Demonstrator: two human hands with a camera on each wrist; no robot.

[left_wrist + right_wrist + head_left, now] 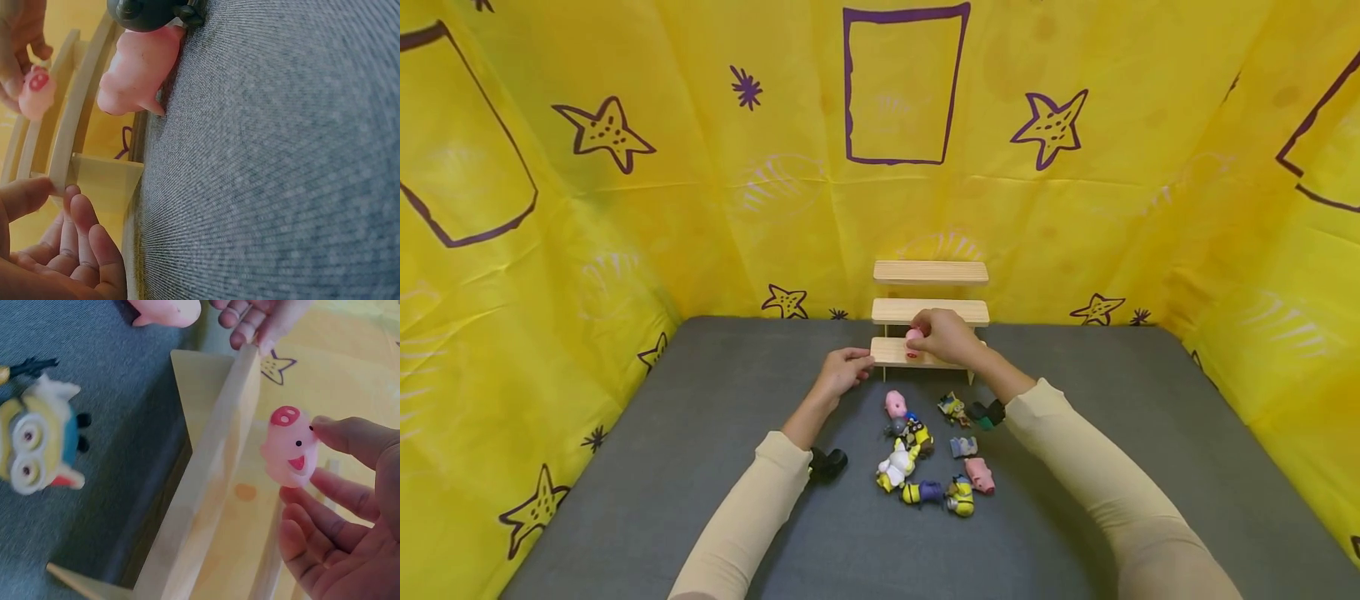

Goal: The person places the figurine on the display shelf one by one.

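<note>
In the head view a three-tier wooden display stand (931, 312) stands against the back. My right hand (950, 335) pinches a small pink pig figure (291, 447) between thumb and fingers, over the lowest tier. The right wrist view shows its red snout, black eyes and open red mouth. My left hand (844, 370) grips the left end of that lowest tier, thumb on one face and fingertips on the other, as the left wrist view shows. Another pink pig figure (139, 72) lies on the grey cloth just in front of the stand.
Several toy figures lie on the grey cloth before the stand: a white-and-yellow figure (897, 465), yellow goggled minions (960, 496) and a third pink pig (979, 475). Yellow patterned fabric (700, 225) hangs behind and at both sides.
</note>
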